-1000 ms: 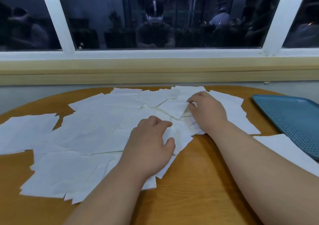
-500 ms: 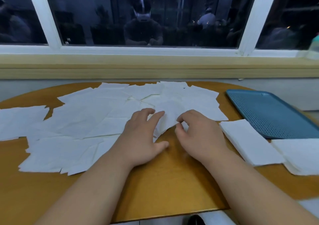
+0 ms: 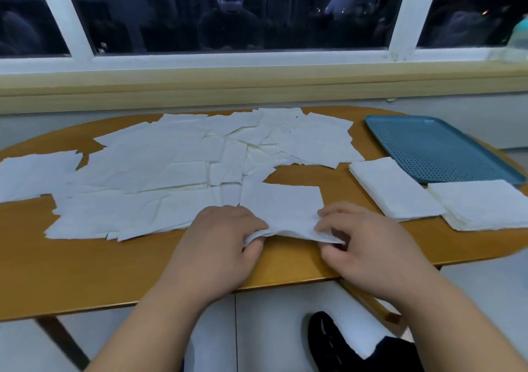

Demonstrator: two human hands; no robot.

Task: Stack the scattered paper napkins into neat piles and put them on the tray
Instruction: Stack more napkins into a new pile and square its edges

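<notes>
Napkin is being pinched at its near edge by my left hand and right hand; I'm aiming to lift evenly.

No readable text, labels, brands or numbers anywhere in view.

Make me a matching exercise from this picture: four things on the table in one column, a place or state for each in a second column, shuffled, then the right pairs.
Column one:
1. tray
2. neat piles
3. scattered napkins
4. front napkin

Column two:
A. spread over the table's middle and left
B. pinched by left hand and right hand, near edge lifted
C. blue, no napkins on it
D. on the table beside the tray's near edge

Pairs: 1-C, 2-D, 3-A, 4-B.
</notes>
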